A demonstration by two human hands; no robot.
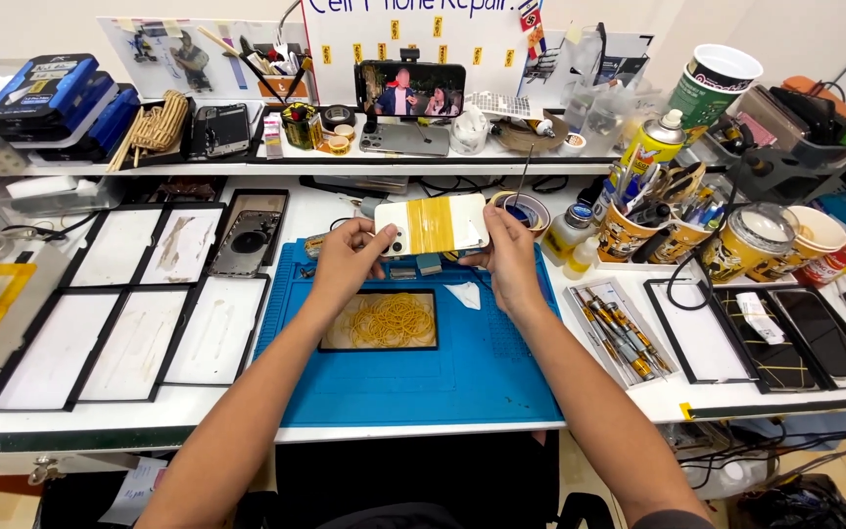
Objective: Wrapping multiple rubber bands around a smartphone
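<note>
left hand: clamped on the left end of the phone, thumb across the back near the camera corner, fingers curled underneath.
right hand: gripping the phone's right end, thumb on top, fingers behind it.
phone: white, back facing me, held level in the air between both hands, above the far edge of the mat. I see a thick wrap of yellow bands around its middle.
mat: blue, lying on the worktop directly in front of me.
tray: black-rimmed, on the mat just below the phone, with a loose pile of yellow rubber bands inside.
paper scrap: small, white, on the mat right of the tray, under my right hand.
screwdrivers: yellow-handled set in a clear case, just off the mat's right edge.
left side: white black-framed panels laid flat in rows, a bare phone housing behind them.
right side: cups stuffed with tools, a spray can, dark phone screens lying flat.
shelf: second phone propped upright with its screen lit, plus clutter I can't sort out.
</note>
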